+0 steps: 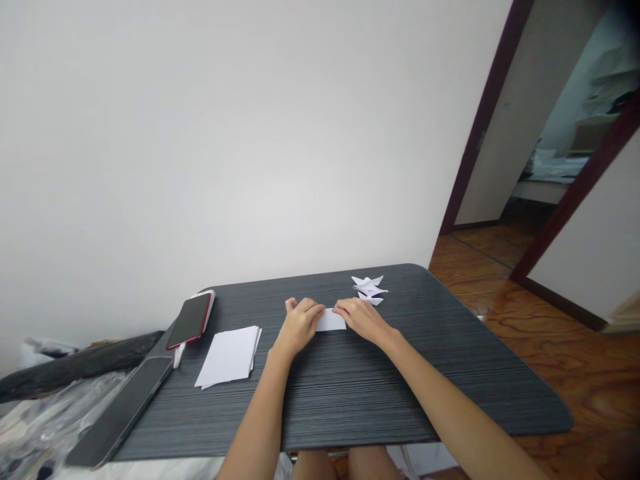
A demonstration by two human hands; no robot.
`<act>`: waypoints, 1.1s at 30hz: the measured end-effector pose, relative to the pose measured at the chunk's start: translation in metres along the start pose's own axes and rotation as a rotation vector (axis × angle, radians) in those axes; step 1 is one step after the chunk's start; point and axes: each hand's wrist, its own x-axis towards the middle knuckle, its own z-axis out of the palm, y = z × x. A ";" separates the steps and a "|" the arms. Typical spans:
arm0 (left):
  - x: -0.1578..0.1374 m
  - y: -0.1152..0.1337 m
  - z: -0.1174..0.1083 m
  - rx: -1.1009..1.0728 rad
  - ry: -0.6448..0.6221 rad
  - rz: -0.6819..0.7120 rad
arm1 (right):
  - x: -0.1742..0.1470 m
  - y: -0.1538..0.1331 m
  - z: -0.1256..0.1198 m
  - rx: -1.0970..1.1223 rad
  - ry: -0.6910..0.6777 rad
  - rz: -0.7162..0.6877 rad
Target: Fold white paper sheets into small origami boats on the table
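A small folded sheet of white paper (331, 321) lies on the dark table between my hands. My left hand (301, 321) grips its left side, fingers closed along the far edge and the thumb hidden. On the right side, my right hand (361, 316) pinches the paper's upper corner with fingertips pressed together. Just beyond the right hand sit several folded white paper figures (369, 288) with pointed wings, close together. Left of my left hand rests a stack of white paper sheets (231, 357), slightly fanned.
A phone in a red case (190, 320) lies on a white object at the table's (350, 400) back left, with a white cable plug (179, 354) at its near end. A long black device (123, 410) runs along the left edge. Behind stands a white wall (300, 147).
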 end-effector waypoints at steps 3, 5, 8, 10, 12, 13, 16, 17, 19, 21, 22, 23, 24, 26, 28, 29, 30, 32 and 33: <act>0.001 0.003 0.011 -0.185 0.025 -0.106 | 0.004 0.000 0.000 0.200 0.146 0.058; 0.002 0.002 0.018 -0.363 0.150 -0.262 | 0.009 0.001 0.003 0.464 0.272 0.153; 0.005 0.004 0.024 -0.610 0.300 -0.480 | 0.015 0.001 0.011 0.876 0.285 0.297; 0.006 0.007 0.025 -0.745 0.331 -0.560 | 0.016 0.000 0.017 1.032 0.203 0.333; 0.007 0.010 0.025 -0.851 0.323 -0.589 | 0.016 0.000 0.023 1.086 0.164 0.333; 0.008 0.011 0.025 -0.895 0.308 -0.594 | 0.015 0.000 0.025 1.087 0.160 0.331; 0.009 0.013 0.024 -1.016 0.256 -0.602 | 0.013 0.001 0.026 1.062 0.145 0.331; 0.009 0.012 0.023 -1.055 0.249 -0.607 | 0.012 0.001 0.025 1.067 0.128 0.333; 0.010 0.011 0.022 -1.134 0.251 -0.622 | 0.012 0.000 0.023 1.111 0.100 0.340; 0.011 0.010 0.021 -1.222 0.258 -0.634 | 0.011 -0.002 0.020 1.198 0.085 0.335; 0.011 0.009 0.021 -1.269 0.259 -0.634 | 0.011 -0.003 0.019 1.245 0.078 0.327; 0.011 0.009 0.020 -1.315 0.259 -0.630 | 0.011 -0.004 0.017 1.291 0.067 0.317; 0.011 0.009 0.019 -1.357 0.256 -0.624 | 0.011 -0.005 0.016 1.331 0.051 0.305; 0.012 0.009 0.018 -1.422 0.237 -0.605 | 0.010 -0.005 0.014 1.373 0.027 0.286; 0.012 0.009 0.017 -1.457 0.222 -0.594 | 0.010 -0.005 0.014 1.366 0.033 0.274; 0.012 0.010 0.017 -1.465 0.215 -0.588 | 0.010 -0.004 0.014 1.351 0.041 0.269; 0.012 0.010 0.017 -1.465 0.206 -0.580 | 0.010 -0.004 0.014 1.331 0.050 0.265; 0.012 0.011 0.017 -1.443 0.184 -0.559 | 0.011 -0.002 0.015 1.289 0.073 0.256; 0.011 0.010 0.018 -1.417 0.173 -0.550 | 0.011 0.000 0.016 1.268 0.083 0.252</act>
